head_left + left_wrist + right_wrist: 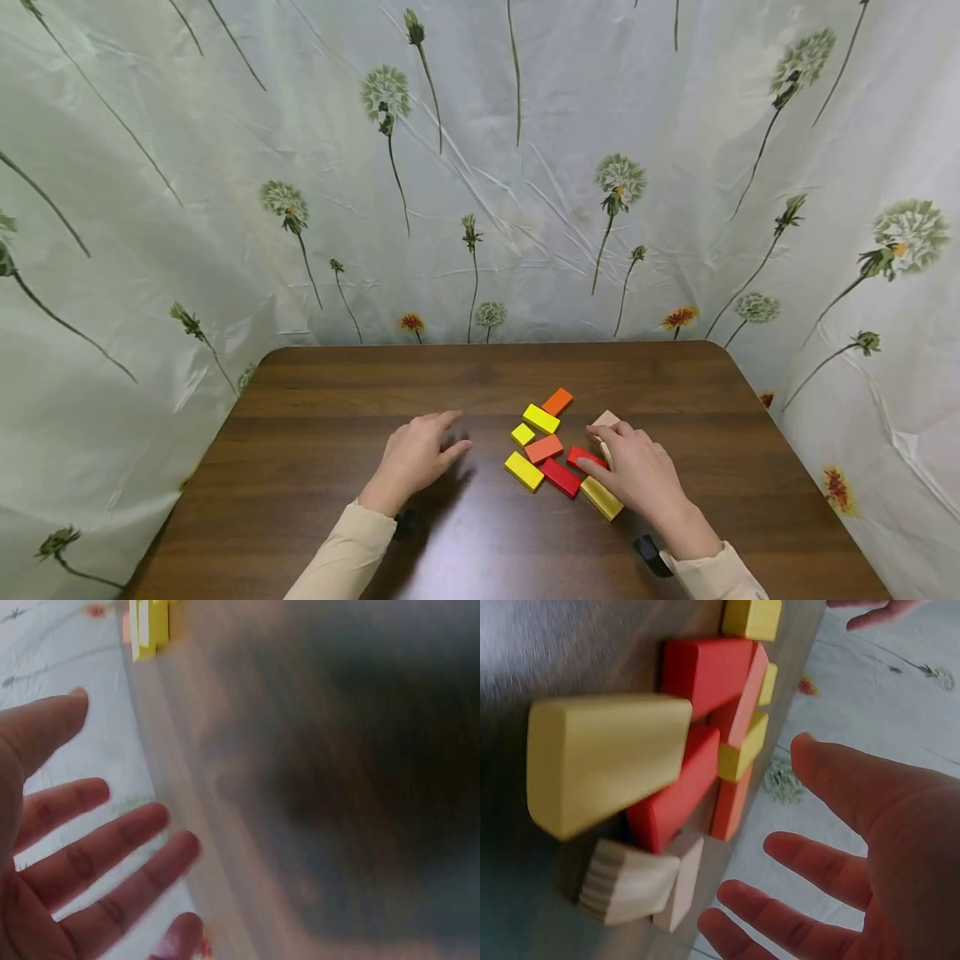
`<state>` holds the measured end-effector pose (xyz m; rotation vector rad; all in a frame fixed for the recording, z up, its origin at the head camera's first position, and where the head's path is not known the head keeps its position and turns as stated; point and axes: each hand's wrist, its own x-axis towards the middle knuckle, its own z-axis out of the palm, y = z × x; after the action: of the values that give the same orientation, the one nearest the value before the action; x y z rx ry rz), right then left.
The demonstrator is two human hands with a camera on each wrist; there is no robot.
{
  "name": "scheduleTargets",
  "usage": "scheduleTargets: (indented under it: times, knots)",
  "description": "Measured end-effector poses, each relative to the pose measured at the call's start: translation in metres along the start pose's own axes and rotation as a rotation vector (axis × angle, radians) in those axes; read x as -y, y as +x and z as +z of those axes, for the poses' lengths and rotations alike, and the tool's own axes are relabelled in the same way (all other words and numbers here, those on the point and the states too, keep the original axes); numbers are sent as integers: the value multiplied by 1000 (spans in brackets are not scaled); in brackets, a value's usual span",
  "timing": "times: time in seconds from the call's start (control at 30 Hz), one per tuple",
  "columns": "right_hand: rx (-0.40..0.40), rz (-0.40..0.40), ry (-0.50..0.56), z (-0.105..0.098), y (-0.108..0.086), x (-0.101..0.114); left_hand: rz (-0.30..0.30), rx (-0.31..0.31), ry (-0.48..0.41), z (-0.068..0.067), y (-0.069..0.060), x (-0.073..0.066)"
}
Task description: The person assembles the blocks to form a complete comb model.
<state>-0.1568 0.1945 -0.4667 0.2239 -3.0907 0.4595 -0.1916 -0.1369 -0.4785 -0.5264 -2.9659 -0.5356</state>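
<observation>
Several small blocks lie grouped on the brown table. My right hand (647,473) hovers over their right side, fingers spread and holding nothing, near a red block (585,458), a gold block (602,498) and a pale wooden block (606,419). In the right wrist view a ridged wooden piece (630,883) lies beside the pale block; in the head view the hand partly covers it. My left hand (417,457) is above the table left of the group, fingers apart and empty; the left wrist view shows its fingers (112,847) extended, with a yellow block (150,628) beyond.
Other blocks in the group are a yellow one (523,472), a small yellow one (522,434), a salmon one (543,449), another red one (561,477) and an orange one (557,402). Behind the table (337,383) hangs a flower-patterned curtain (525,250).
</observation>
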Motion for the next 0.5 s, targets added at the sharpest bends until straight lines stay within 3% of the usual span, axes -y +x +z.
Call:
scheduleTargets:
  times: [0.2,0.5]
  knots:
    - [34,8,43,10,-2,4,31,-14,50,18,1,-22]
    - [30,-12,55,23,1,12,-58,-36,20,41,-2,-60]
